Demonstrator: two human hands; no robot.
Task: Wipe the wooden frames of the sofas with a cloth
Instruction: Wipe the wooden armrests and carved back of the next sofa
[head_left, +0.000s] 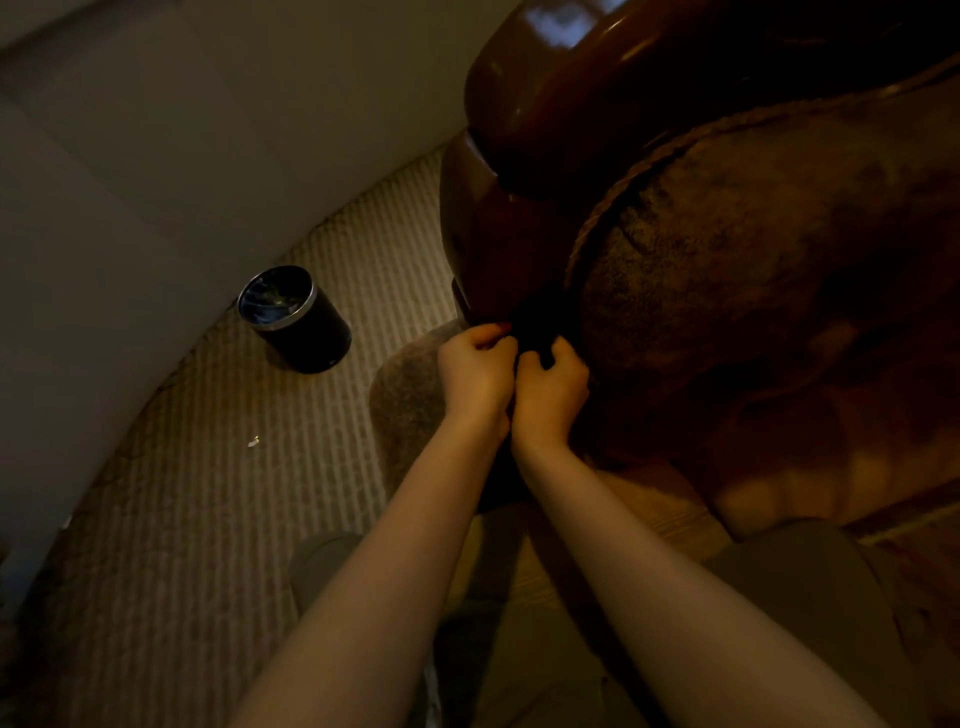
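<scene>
Grip: both hands are curled close together on 1 dark cloth (537, 332), the left hand (475, 366) pinching its near edge with fingers bent, the right hand (550, 382) closing round it from the other side; the 2 hands touch at the knuckles.
Cloth: a small dark bundle, bunched between the fingertips and pressed against the lower front of the sofa's wooden frame (498, 249); its edges are lost in shadow, so how it is folded cannot be told.
How the cloth will handle: by my reading soft, limp and light, with no shape of its own; it wants gathering into a pad in the palm, since a loose corner would trail and slip on the polish.
Frame: dark glossy wood, curving up from near the floor to a broad rounded arm (597, 62) that shows bright reflections; it looks hard, smooth and slippery, heavy and fixed, so it needs no holding, only steady pressure along the curve.
Upholstery: a rough brown cushion (769, 270) with a corded edge sits just beside the frame, on the right.
Where to take hold: probably the cloth's middle, fingers spread behind it, so the pad follows the groove between wood and cord.
Floor: striped carpet (208, 519), with a fluffy mat (405, 395) under the hands.
Further out: a dark round bin (296, 319) with a shiny rim stands near the wall (156, 156), well apart from the sofa.
</scene>
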